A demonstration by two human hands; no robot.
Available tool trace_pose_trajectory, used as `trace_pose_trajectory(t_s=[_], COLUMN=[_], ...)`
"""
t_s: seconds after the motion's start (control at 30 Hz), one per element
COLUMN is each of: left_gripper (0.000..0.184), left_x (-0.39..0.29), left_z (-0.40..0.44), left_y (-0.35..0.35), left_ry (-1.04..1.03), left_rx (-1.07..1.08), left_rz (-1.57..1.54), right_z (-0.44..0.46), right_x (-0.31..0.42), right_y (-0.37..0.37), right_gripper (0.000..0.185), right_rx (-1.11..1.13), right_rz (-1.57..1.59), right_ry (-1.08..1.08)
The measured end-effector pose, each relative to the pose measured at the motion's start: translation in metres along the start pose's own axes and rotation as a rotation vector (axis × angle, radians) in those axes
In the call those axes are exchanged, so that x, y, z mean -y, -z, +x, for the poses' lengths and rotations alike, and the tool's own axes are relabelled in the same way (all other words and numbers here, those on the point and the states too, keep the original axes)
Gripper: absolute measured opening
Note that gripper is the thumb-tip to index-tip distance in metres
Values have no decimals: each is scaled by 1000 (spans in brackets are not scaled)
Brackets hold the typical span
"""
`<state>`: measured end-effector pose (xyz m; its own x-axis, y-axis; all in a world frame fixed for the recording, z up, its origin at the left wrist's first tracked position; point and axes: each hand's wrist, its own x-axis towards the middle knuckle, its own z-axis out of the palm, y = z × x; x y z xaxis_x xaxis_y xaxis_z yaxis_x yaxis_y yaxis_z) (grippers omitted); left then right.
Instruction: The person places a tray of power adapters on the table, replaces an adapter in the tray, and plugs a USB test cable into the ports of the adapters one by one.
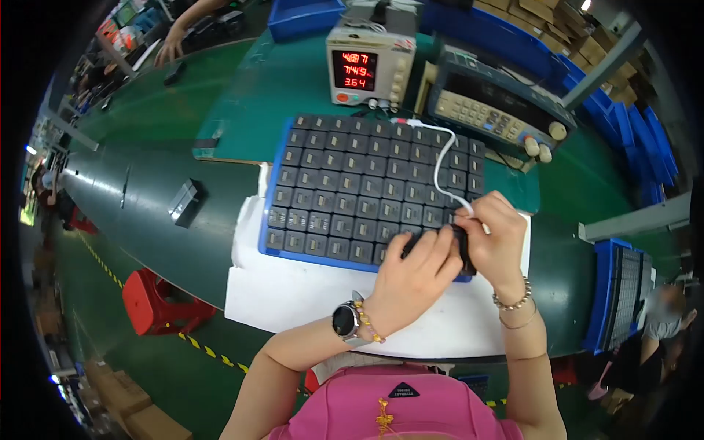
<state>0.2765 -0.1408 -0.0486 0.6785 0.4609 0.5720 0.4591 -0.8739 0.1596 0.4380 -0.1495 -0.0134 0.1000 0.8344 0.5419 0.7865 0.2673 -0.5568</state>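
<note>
Rows of black charger-like blocks (352, 187), each with a small pale port on top, fill a blue tray (265, 213). At the tray's near right corner, my left hand (419, 275) has its fingers curled over a black block (463, 253), which they largely hide. Just right of it, my right hand (499, 233) pinches the plug end of a white cable (444, 158) against the block. Whether the plug sits in the port is hidden by my fingers. From there the cable loops over the blocks to a red-and-white connector (402, 121).
Behind the tray stand a power meter (359, 70) with lit red digits and a bench instrument (491, 106). White paper (308, 297) lies beneath the tray. A loose black block (187, 202) rests to the left, a red stool (150, 301) below. Other people are at both sides.
</note>
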Motion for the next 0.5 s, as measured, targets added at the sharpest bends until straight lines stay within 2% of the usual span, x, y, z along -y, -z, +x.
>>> trace_pose_trajectory(t_s=[0.07,0.13,0.2,0.23,0.37,0.5], left_gripper=[35,37,40,41,40,39], left_x=[0,1,1,1,2,3], left_z=[0,-2,-2,-3,-2,-4], left_y=[-2,-4,-3,-4,-3,-5], left_ry=[-3,-6,-5,-9,-2,-12], left_rx=[1,-3,-2,-4,-27,-32], left_rz=[-9,-6,-27,-34,-62,-40], right_z=[-3,-5,1,2,-16,-31], right_x=[2,5,16,19,13,7], right_y=[-2,3,16,18,20,7], right_gripper=[11,9,9,8,9,10], right_rx=[-52,-27,-131,-169,42,-5], right_rz=[-33,22,238,330,150,155], right_ry=[95,-95,-248,-254,-139,-201])
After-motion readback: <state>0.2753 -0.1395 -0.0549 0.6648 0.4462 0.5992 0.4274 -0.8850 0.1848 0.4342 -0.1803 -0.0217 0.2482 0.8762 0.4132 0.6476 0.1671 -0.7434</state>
